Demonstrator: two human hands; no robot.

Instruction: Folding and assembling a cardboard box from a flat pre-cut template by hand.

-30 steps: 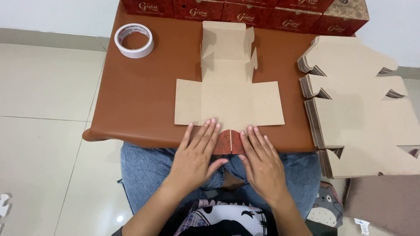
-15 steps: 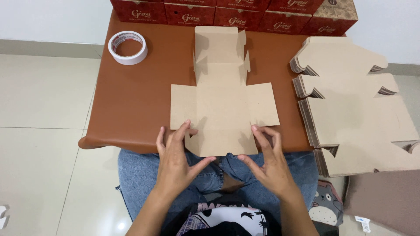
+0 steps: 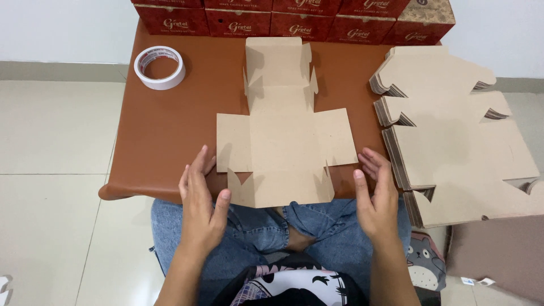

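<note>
A person seated at a low brown surface [image 3: 164, 141] works over a flat die-cut cardboard box blank [image 3: 286, 139], seen from a camera worn on the head. The blank lies unfolded at the middle of the surface, its near flap hanging just past the front edge above the person's denim-clad knees [image 3: 317, 232], while the far panels have begun to stand up from their creases. The left hand [image 3: 201, 201] is open, fingers together and thumb spread, set edge-on just beside the blank's near left corner; whether the thumb touches the card cannot be told. The right hand [image 3: 377, 195] is likewise open and empty, palm turned inward just beside the near right corner, apart from the card. The two hands flank the sheet at matching positions, a placing that suits getting at both side flaps at once. A thick stack of identical unfolded blanks [image 3: 453, 136] sits to the right, touching the surface's right edge and overhanging a separate support, within easy reach of the right hand. A roll of white tape [image 3: 160, 68] rests at the far left corner, well apart from the hands. A row of finished red printed boxes [image 3: 294, 20] lines the far edge against the wall, with one brown patterned box [image 3: 428, 14] at its right end
</note>
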